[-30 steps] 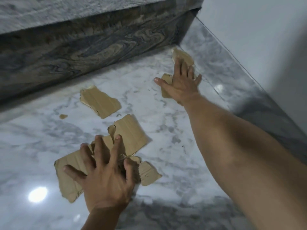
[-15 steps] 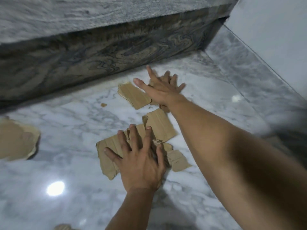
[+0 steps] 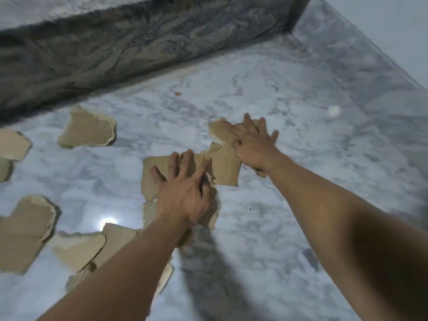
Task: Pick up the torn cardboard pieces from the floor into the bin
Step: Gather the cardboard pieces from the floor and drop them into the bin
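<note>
On the marble floor (image 3: 289,216), the left hand (image 3: 185,193) presses spread, straight fingers (image 3: 186,162) on a cardboard piece (image 3: 150,174); just right and farther, the right hand (image 3: 253,147) lies flat on another piece (image 3: 218,132). More pieces (image 3: 88,132) lie left.

Dim, cool light — a white glare spot on the marble floor (image 3: 266,216) left of the left hand (image 3: 185,195), a soft shadow below its wrist; the right hand (image 3: 252,144) is motion-blurred.
</note>
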The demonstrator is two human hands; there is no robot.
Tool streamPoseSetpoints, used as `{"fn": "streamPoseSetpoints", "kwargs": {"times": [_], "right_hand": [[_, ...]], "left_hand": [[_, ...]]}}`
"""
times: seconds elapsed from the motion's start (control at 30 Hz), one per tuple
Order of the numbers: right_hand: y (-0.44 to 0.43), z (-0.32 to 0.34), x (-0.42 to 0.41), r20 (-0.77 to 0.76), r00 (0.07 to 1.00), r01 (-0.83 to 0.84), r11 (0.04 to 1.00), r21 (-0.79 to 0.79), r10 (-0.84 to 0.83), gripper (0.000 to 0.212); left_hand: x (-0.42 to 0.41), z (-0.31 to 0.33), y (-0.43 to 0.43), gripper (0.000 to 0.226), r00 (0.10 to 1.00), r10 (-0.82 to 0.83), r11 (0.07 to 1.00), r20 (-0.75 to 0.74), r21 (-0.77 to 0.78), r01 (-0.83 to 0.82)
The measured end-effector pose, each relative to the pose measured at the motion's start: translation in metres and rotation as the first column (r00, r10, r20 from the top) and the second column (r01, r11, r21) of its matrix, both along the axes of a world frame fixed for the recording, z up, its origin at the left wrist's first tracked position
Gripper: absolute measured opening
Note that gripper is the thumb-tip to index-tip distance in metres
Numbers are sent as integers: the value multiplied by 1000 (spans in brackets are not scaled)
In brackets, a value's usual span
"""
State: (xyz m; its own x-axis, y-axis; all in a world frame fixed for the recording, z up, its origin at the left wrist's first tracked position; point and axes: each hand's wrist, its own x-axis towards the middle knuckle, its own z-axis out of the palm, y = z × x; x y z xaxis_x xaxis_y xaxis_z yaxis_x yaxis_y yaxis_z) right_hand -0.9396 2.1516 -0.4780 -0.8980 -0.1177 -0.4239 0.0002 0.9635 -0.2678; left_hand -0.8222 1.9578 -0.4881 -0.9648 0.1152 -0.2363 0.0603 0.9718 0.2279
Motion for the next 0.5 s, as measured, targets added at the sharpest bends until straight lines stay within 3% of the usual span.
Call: {"fn": "streamPoseSetpoints", "kwargs": {"times": [0.13,0.23,0.3,0.5], "right_hand": [[9,-6,84,-60,995,80,997,-11,-80,52],[16,-16,152,-216,974,94,993,77,-75,52],[22,-22,184,-281,956,120,986,116,-83,58],[30,-28,206,-469,867,242,965,100,-169,72]], "left_hand": [[31,4,-7,65,996,72,997,-53,46,-70],[47,1,-2,95,990,85,995,-110,-42,-90],[49,-2,-2,103,980,96,994,-172,-39,-105],[47,-6,2,78,969,98,995,-228,3,-100]]}}
